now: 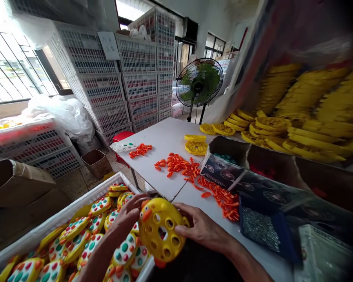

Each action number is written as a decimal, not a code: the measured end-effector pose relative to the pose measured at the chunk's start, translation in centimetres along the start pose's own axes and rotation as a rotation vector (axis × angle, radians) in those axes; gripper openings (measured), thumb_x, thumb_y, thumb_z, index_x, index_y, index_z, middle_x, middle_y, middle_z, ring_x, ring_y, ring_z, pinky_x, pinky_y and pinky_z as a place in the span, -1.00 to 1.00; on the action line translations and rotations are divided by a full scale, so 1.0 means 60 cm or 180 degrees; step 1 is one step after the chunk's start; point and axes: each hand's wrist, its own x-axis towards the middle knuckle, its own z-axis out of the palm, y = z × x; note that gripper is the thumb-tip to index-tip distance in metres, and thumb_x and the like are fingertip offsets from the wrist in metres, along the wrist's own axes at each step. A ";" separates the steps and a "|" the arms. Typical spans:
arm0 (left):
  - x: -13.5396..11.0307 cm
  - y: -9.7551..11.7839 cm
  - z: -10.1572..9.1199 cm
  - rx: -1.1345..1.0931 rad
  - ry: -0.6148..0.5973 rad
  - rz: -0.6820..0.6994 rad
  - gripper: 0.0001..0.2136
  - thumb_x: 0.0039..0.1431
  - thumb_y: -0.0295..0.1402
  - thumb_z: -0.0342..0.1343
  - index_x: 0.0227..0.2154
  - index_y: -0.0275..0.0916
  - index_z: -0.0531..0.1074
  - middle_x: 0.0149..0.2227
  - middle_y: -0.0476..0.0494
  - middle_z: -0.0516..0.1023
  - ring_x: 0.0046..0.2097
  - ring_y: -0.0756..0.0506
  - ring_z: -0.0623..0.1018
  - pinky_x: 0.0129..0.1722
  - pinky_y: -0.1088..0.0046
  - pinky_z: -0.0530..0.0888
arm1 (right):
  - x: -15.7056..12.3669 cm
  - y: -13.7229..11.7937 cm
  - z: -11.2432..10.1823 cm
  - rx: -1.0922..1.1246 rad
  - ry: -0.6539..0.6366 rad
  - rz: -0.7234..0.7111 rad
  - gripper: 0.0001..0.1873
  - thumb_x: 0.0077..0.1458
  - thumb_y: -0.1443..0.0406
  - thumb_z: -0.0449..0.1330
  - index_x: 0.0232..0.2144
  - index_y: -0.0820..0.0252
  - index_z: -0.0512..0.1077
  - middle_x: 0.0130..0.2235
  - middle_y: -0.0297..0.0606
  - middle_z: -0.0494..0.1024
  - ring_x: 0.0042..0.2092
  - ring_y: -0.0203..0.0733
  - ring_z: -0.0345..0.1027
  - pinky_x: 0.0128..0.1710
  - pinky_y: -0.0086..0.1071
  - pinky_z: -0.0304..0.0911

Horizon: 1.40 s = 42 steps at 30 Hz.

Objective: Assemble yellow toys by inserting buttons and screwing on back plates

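Observation:
Between my two hands is a round yellow plastic toy shell [157, 244] with several round holes and a duck-like face with an orange beak. My right hand [198, 229] grips its right edge, thumb on the front face. My left hand [132, 213] is at the shell's upper left by the beak, its fingers partly hidden behind it. An orange piece shows at the shell's bottom edge. Just beyond lie loose orange plastic pieces [181, 164] in a heap on the white table [161, 137]. Two yellow shells [195, 148] rest farther back.
A white crate [76, 207] of dotted yellow toys stands at left. A blue tray of screws [260, 227] and a divided cardboard box [270, 168] are at right, with stacked yellow shells [312, 94] behind. A fan [198, 84] and stacked crates [141, 84] stand beyond.

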 end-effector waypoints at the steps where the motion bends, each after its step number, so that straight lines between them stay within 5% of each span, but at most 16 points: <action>1: 0.002 0.007 -0.001 0.0176 -0.0278 -0.0142 -0.40 -0.09 -0.16 0.47 0.06 -0.17 0.53 0.00 -0.25 0.65 0.00 -0.28 0.61 -0.05 0.30 0.52 | 0.004 -0.009 -0.003 -0.0188 -0.0174 0.0023 -0.46 0.05 0.34 0.29 0.13 0.10 0.49 -0.04 -0.26 0.64 -0.02 -0.03 0.51 -0.04 -0.28 0.42; 4: 0.008 0.007 0.008 0.0493 -0.0800 -0.0609 -0.47 -0.14 -0.26 0.52 -0.04 -0.23 0.59 -0.20 -0.17 0.69 -0.22 -0.16 0.63 -0.22 0.41 0.51 | 0.021 -0.019 -0.006 -0.0680 -0.0099 0.0127 -0.53 0.03 0.29 0.33 0.05 0.10 0.55 -0.12 -0.28 0.64 -0.12 -0.08 0.51 -0.14 -0.32 0.41; 9: 0.011 -0.024 0.022 0.0219 -0.0263 -0.0358 -0.64 0.02 -0.27 0.45 -0.11 -0.24 0.61 -0.33 -0.09 0.65 -0.34 -0.05 0.57 -0.29 0.49 0.49 | 0.027 0.018 0.000 0.0075 0.0723 0.0187 -0.29 0.01 0.05 0.42 0.16 0.10 0.37 0.03 -0.15 0.57 -0.05 -0.04 0.53 -0.11 -0.25 0.45; 15: 0.007 -0.029 0.015 0.0154 -0.0073 -0.0342 -0.68 0.04 -0.24 0.44 -0.15 -0.20 0.59 -0.27 -0.10 0.65 -0.28 -0.11 0.59 -0.21 0.40 0.51 | 0.014 0.054 0.027 0.0670 0.0780 0.0280 -0.27 -0.03 -0.04 0.43 0.11 0.11 0.39 -0.13 -0.20 0.66 -0.07 0.03 0.55 -0.14 -0.22 0.44; 22: 0.021 0.015 0.015 0.0729 -0.0810 -0.0542 -0.54 0.07 -0.21 0.40 0.04 -0.18 0.55 -0.17 -0.16 0.66 -0.16 -0.18 0.61 -0.18 0.39 0.48 | 0.021 0.049 0.027 0.0642 0.0383 0.0290 -0.28 0.02 0.00 0.41 0.17 0.11 0.39 -0.06 -0.20 0.65 -0.04 0.00 0.54 -0.06 -0.20 0.43; 27: 0.034 0.029 0.025 0.0959 -0.0820 -0.0596 -0.56 0.05 -0.19 0.40 0.00 -0.17 0.58 -0.20 -0.14 0.67 -0.17 -0.22 0.62 -0.23 0.39 0.49 | 0.028 0.049 0.024 0.0757 0.0348 0.0323 -0.27 -0.02 -0.04 0.42 0.13 0.12 0.43 -0.09 -0.16 0.67 -0.07 0.04 0.57 -0.07 -0.16 0.44; 35: 0.053 0.002 0.003 0.0662 -0.0292 -0.0657 -0.54 0.03 -0.22 0.42 0.02 -0.16 0.56 -0.22 -0.12 0.70 -0.16 -0.21 0.64 -0.16 0.36 0.52 | 0.102 0.065 -0.045 -0.1173 0.1365 -0.0096 -0.55 0.22 0.02 0.19 -0.04 0.23 0.52 -0.08 -0.06 0.66 -0.07 0.00 0.56 -0.06 -0.18 0.46; 42: 0.094 -0.004 -0.009 0.0674 -0.0155 -0.0643 -0.43 -0.06 -0.17 0.46 0.05 -0.18 0.54 -0.16 -0.14 0.70 -0.15 -0.21 0.65 -0.12 0.33 0.52 | 0.201 0.074 -0.094 -0.2304 0.1578 -0.0325 -0.72 0.18 0.32 0.15 -0.08 0.16 0.55 -0.06 -0.13 0.64 -0.15 -0.07 0.52 -0.07 -0.19 0.41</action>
